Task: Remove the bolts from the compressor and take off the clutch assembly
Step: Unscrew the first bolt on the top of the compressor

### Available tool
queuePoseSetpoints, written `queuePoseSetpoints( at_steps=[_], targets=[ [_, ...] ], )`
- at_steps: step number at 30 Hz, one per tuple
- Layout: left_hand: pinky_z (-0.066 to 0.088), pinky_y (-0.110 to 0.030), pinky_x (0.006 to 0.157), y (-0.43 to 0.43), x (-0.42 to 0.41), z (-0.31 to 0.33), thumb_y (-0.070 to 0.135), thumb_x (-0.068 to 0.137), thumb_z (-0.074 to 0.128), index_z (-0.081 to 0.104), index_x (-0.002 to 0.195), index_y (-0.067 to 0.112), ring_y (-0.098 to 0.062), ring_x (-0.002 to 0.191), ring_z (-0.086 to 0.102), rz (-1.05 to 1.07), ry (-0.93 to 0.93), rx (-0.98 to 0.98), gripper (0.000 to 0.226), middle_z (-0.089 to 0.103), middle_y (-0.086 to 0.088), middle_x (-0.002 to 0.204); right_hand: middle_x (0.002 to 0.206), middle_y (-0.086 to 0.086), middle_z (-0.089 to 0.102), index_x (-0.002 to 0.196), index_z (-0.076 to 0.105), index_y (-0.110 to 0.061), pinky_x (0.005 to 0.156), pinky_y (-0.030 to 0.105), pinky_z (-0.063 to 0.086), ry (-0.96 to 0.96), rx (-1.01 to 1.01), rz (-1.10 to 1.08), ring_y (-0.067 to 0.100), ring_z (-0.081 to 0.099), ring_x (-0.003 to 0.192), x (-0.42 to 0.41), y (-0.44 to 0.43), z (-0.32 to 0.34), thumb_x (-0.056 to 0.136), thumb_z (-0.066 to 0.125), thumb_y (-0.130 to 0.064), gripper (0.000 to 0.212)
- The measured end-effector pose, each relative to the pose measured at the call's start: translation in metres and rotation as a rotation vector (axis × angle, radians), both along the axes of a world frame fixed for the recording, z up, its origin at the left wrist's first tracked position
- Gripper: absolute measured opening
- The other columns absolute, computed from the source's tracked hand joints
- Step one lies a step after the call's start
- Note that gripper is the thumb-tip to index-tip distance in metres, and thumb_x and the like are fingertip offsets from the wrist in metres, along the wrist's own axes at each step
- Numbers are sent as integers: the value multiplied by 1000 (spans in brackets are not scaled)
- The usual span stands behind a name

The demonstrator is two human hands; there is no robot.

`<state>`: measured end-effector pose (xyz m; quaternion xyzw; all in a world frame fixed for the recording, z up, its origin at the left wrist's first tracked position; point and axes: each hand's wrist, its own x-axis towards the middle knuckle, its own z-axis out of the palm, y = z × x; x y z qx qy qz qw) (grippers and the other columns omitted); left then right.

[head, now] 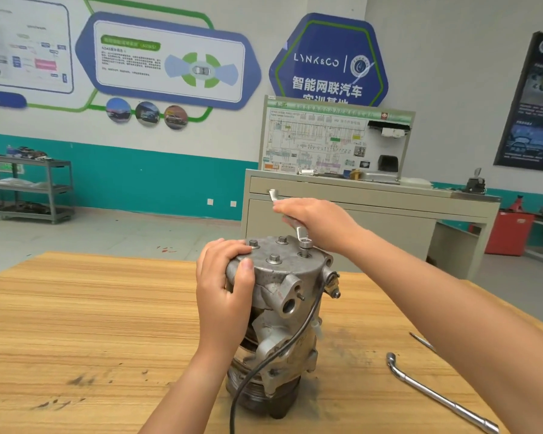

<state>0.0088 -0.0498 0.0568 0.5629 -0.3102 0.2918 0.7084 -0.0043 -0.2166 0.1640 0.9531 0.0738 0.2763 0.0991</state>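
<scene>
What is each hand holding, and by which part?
Left hand grips the compressor by its top cover's rim; right hand holds the wrench by the middle of its handle.

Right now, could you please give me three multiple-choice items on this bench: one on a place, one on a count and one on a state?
1. Where does the L-shaped socket wrench lie?
A. On the table, right of the compressor
B. On top of the compressor
C. On a cart shelf

2. How many bolt heads on the top plate stand free of the ring spanner?
A. One
B. Three
C. Six

3. What is the left hand doing?
A. Lying flat on the table
B. Holding the socket wrench
C. Gripping the top plate's edge

Answers: 1 A, it lies on the wood to the compressor's right. 2 B, three heads show uncovered. 3 C, fingers and thumb curl round the plate's rim.
</scene>
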Motion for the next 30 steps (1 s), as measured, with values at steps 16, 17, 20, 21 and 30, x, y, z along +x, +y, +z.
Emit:
queuePoseSetpoints(
  at_steps=[16, 17, 20, 21, 30],
  targets=[
    [32, -14, 100, 1, -3, 0, 44, 77, 37, 58, 87, 30, -16, 119, 47, -42, 36, 25, 26, 56, 21, 103, 66, -3, 38, 134, 29, -34, 49, 29, 39, 117, -94, -495, 23, 44, 63, -136, 30, 0, 97, 33, -15, 42],
    [32, -13, 100, 2, -4, 0, 44, 77, 37, 58, 87, 31, -15, 119, 47, -51, 39, 29, 26, 56, 21, 103, 64, -3, 36, 137, 26, -29, 45, 28, 33, 111, -132, -510, 22, 40, 57, -137, 36, -1, 94, 34, -9, 48],
    [29, -9, 99, 3, -5, 1, 45, 77, 37, 58, 87, 29, -10, 118, 46, -62, 39, 41, 28, 56, 19, 103, 62, 0, 36, 138, 24, -11, 41, 27, 22, 145, -233, -570, 17, 31, 49, -138, 56, -3, 86, 37, 4, 56],
    [29, -8, 99, 3, -6, 1, 44, 77, 37, 58, 88, 27, -8, 117, 45, -56, 39, 43, 29, 56, 19, 103, 67, 2, 43, 137, 24, -5, 42, 27, 24, 169, -254, -578, 19, 39, 53, -137, 62, -2, 85, 39, 6, 55],
    [28, -7, 99, 4, -5, 2, 45, 77, 37, 57, 87, 32, -8, 118, 45, -56, 35, 53, 26, 55, 22, 103, 123, 18, 55, 143, 12, 6, 66, 34, 33, 275, -219, -643, 35, 57, 108, -136, 80, -9, 90, 35, 8, 57]
  ],
)
